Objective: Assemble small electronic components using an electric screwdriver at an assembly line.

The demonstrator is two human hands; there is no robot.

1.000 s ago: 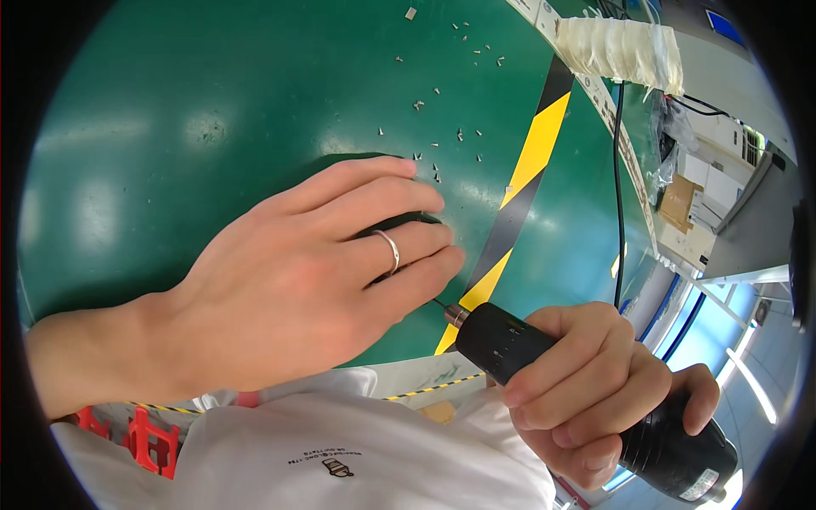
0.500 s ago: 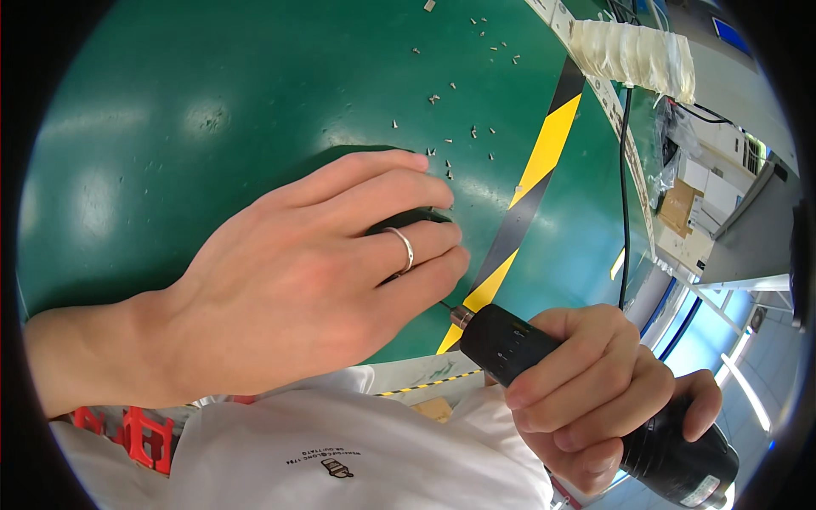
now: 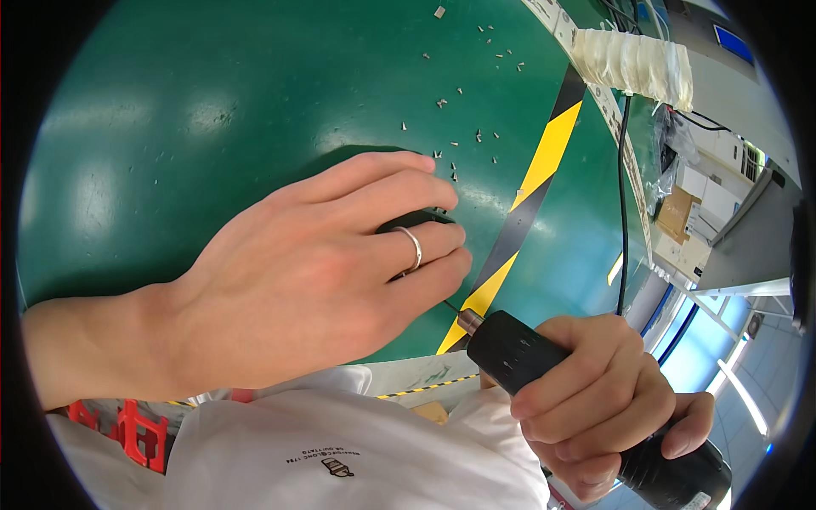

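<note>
My right hand [image 3: 599, 399] is wrapped round a black electric screwdriver [image 3: 518, 350]. The tool lies slanted, its metal chuck and thin bit [image 3: 470, 320] aimed at the fingers of my left hand. The tip of the bit is hidden there, so I cannot tell whether it touches anything. My left hand [image 3: 323, 263], with a silver ring on one finger, curls palm down round a small black part [image 3: 412, 222]. Only slivers of that part show between the fingers; its kind is hidden.
Several small loose screws [image 3: 455, 166] lie scattered on the green tabletop [image 3: 187, 161] beyond my left hand. Yellow and black tape [image 3: 544, 157] crosses the table on the right. A black cable [image 3: 623, 195] hangs near the far-right edge, below a white wrapped bundle [image 3: 633, 61].
The screwdriver and my right hand have shifted slightly downward. My left hand keeps its grip on the black part, almost in place; the view has moved a little.
</note>
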